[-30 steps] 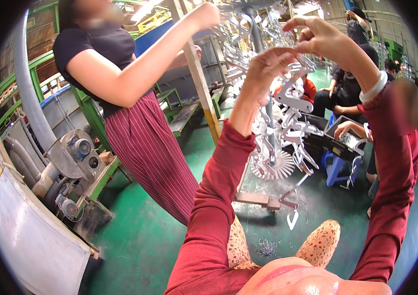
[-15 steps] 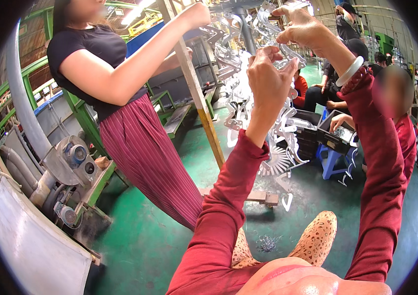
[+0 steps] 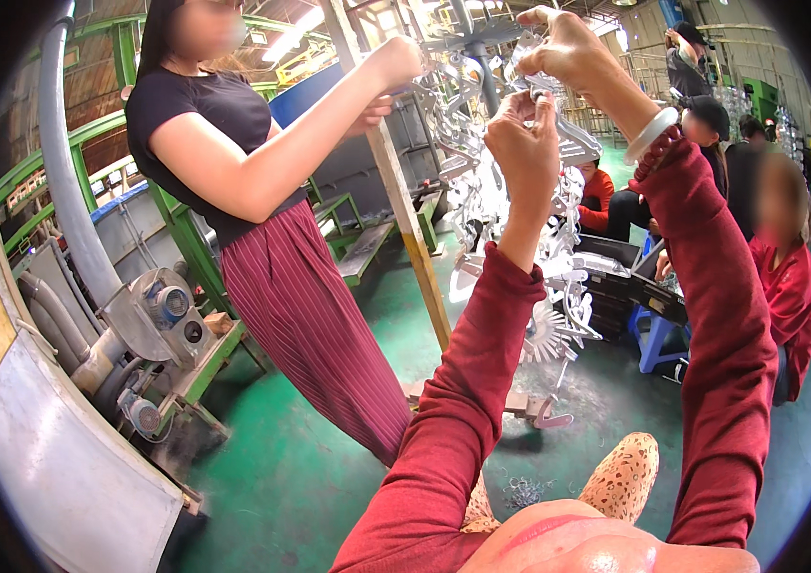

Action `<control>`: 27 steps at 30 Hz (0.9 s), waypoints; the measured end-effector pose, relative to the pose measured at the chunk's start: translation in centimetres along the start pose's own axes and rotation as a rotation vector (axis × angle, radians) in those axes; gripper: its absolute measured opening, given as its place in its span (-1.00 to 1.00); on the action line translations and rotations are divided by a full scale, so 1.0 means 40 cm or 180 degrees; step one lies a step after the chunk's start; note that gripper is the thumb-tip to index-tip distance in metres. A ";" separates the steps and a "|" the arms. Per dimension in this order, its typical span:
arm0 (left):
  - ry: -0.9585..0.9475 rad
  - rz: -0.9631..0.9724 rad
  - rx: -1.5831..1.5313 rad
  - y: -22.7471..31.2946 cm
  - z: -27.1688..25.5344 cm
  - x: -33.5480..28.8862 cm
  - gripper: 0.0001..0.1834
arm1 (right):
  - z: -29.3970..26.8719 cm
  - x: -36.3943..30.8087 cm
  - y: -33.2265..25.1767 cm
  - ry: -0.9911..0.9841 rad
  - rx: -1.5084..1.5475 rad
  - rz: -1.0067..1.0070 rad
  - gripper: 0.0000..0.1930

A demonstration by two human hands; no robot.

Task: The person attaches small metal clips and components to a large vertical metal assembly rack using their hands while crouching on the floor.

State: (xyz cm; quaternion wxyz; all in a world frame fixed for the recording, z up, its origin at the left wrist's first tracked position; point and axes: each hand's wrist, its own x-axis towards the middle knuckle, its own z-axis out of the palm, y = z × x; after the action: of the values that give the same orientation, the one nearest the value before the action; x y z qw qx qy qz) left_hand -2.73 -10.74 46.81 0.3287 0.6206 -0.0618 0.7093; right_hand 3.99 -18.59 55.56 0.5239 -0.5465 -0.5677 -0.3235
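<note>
Many silver-white curved metal parts (image 3: 477, 196) hang in a tall cluster from a rack with a grey post (image 3: 482, 67). My left hand (image 3: 523, 143) is raised in front of this cluster, its fingertips pinched together; whatever sits in the pinch is too small to name. Higher and to the right is my right hand (image 3: 582, 67). Its index finger and thumb curve apart in a C shape beside the upper parts, with silver metal showing in the gap. A white bangle (image 3: 652, 136) circles my right wrist.
At the left a person in a black top (image 3: 205, 143) reaches toward the same rack, beside a wooden post (image 3: 405, 205). A motor blower (image 3: 167, 306) stands further left. Seated people and a blue stool (image 3: 655, 339) are at the right. Metal shavings (image 3: 523, 492) lie on the green floor.
My left hand's fingers have gone from spread to pinched. My right hand has shifted slightly left and up. The view has turned a little, and the hanging parts have swung or turned.
</note>
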 end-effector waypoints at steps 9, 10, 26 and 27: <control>-0.0136 0.0019 0.0043 -0.028 0.012 0.100 -0.80 | -0.125 -0.027 -0.024 0.0522 0.0271 0.0150 -0.59; -0.0171 -0.0025 0.0135 -0.025 0.015 0.111 -0.78 | -0.141 -0.033 -0.009 0.0704 0.0122 0.0320 -0.59; -0.0449 -0.0068 0.0739 -0.031 0.017 0.276 -0.81 | -0.303 -0.122 0.327 0.0158 0.0355 0.0539 -0.65; -0.0448 -0.0190 0.0702 -0.027 0.018 0.280 -0.80 | -0.311 -0.136 0.320 0.0137 0.0337 0.0461 -0.63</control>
State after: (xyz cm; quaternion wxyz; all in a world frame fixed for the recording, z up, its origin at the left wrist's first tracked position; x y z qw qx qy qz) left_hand -1.69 -5.92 56.94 0.2743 0.7028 0.0122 0.6563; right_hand 18.49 -29.34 50.79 0.5862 -0.5506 -0.5315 -0.2660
